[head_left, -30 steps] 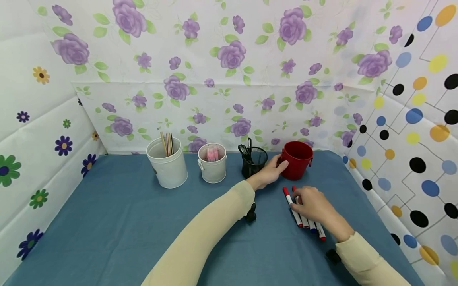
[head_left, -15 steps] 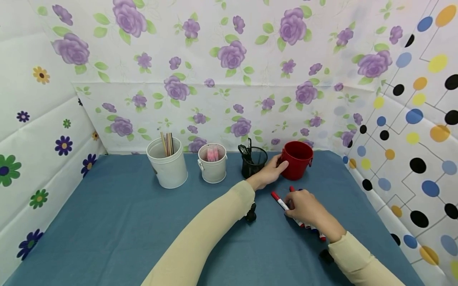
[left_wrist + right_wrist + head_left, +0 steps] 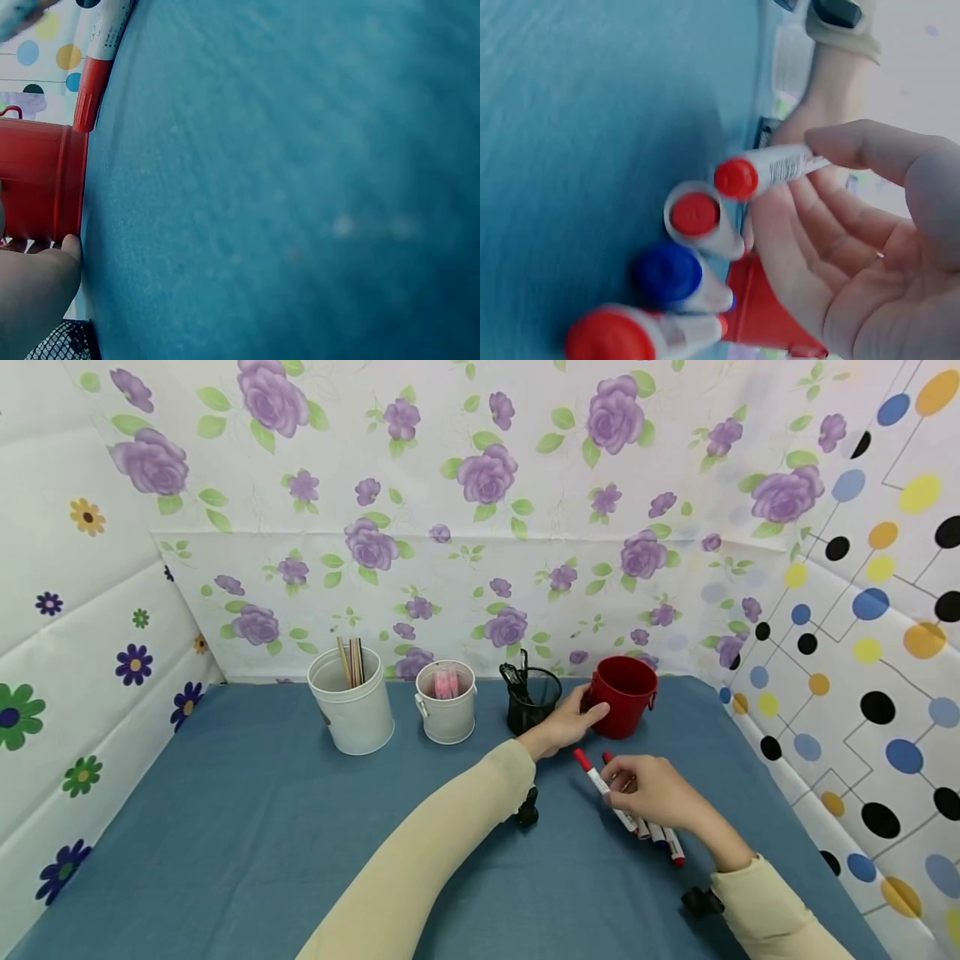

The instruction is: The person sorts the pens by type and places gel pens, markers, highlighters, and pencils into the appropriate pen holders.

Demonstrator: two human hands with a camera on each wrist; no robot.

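My left hand [image 3: 564, 727] holds the near left side of a small red bucket [image 3: 624, 702] at the back right, its thumb along the wall. In the left wrist view, the bucket [image 3: 34, 180] shows beside that hand. Between thumb and fingers my right hand [image 3: 651, 789] pinches a white marker with a red cap [image 3: 598, 778], tilted with its cap toward the bucket. The right wrist view has this marker [image 3: 776, 166] just above several others: a red-ended marker [image 3: 694, 214], a blue-ended marker [image 3: 671, 274] and another red-ended marker [image 3: 615, 337], lying side by side on the cloth.
Left of the bucket stands a black mesh cup [image 3: 536, 702] with black pens. Farther left are a small white bucket [image 3: 447, 722] with pink items and a larger white bucket [image 3: 352, 718] with thin sticks. Blue cloth [image 3: 300, 843] covers the table, patterned sheets behind.
My right hand first drew the marker left, away from the other markers, then shifted slightly back right, raising it a little. My left hand has stayed at the bucket.
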